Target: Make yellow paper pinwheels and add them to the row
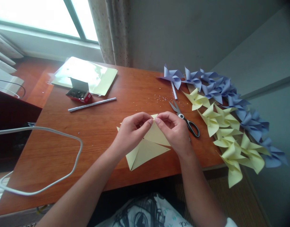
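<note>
Pale yellow paper sheet (147, 148), cut into triangular flaps, lies flat near the front edge of the wooden table (88, 132), and both hands are pinched onto it at the middle. Left hand (132, 132) comes in from the lower left with the wrist low and the fingers curled, thumb and forefinger closed on a flap tip. Right hand (174, 132) comes in from the lower right, knuckles up, and its fingertips are closed on the same folded-in flap, so the 2 hands meet almost fingertip to fingertip. Loose flaps fan out toward the person, with the longest point aiming at the lower left and another aiming right under the right wrist; I can't tell how many flaps are already folded in. Just right of the right hand sit scissors (185, 119), blades pointing up-left and black handles toward the table's right edge. Past those, a heap of yellow pinwheels (230, 138) spills over the right edge, with blue pinwheels (213, 85) strung along behind them. Further back on the left are a white stick (91, 104), a small open box (79, 91) and a stack of yellow sheets (85, 74). A white cable (64, 134) loops over the left side.
</note>
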